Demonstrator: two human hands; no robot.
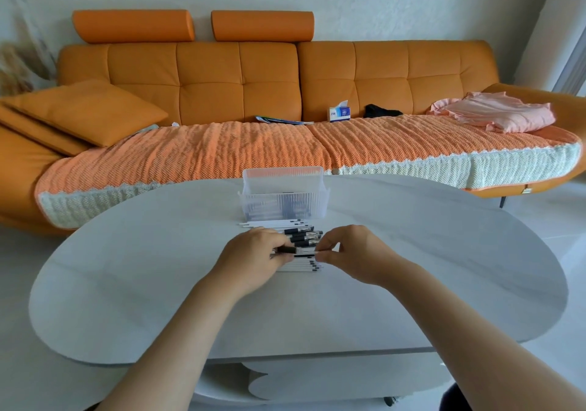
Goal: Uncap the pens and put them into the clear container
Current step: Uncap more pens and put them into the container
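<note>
A person's two bare forearms reach in from six o'clock over a pale, rounded table (444,268). At the table's centre the left hand (253,253) curls its fingers round the dark end of one pen (301,252), while the right hand (355,252) pinches the pen's pale end between thumb and forefinger. The pen lies crosswise between the two hands, and whether its cap is on or off cannot be told. Under and just beyond the hands a row of pens (304,236), white and black, lies side by side on the tabletop. At twelve o'clock from the hands, just past the row, stands the clear container (283,201), with dark pen-like shapes showing through its ribbed wall. Beyond the table runs an orange sofa (241,71), with a cushion (82,112) at ten o'clock, a tissue box (339,114) near one o'clock and a pink cloth (494,115) at two o'clock.
</note>
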